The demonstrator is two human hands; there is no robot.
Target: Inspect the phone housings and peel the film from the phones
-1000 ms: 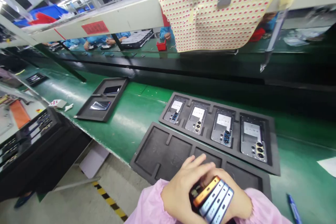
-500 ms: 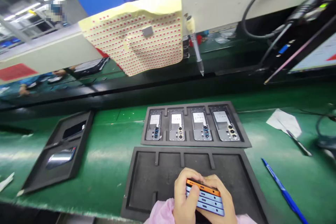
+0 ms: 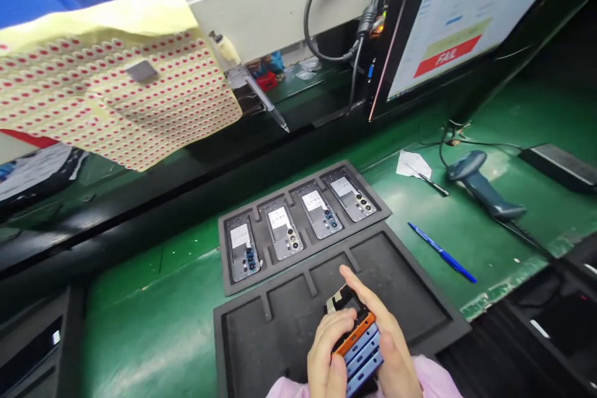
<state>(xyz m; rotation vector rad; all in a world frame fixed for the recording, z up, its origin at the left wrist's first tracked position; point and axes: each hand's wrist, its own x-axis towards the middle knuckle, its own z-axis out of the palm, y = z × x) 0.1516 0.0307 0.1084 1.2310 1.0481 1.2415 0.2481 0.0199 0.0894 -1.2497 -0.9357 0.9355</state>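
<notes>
A stack of several phones is between my two hands, low in the view. The top one has an orange edge and a dark upper face with a pale patch; those beneath have light blue edges. My left hand grips the stack's left side, fingers bent over the top. Along the right side lies my right hand, its thumb against the edges and its fingers stretched along the far side. Under the stack is a black foam tray with divided slots. Behind it, another foam tray holds several opened phones.
At right lie a blue pen, a barcode scanner and white paper with a thin tool. A monitor reads FAIL. A dotted yellow sheet and a clear pen hang ahead. Another dark tray stands left.
My view has swung right, bringing the monitor and scanner into sight. The stack has tilted in my hands, and my right fingers have straightened away from the top phone.
</notes>
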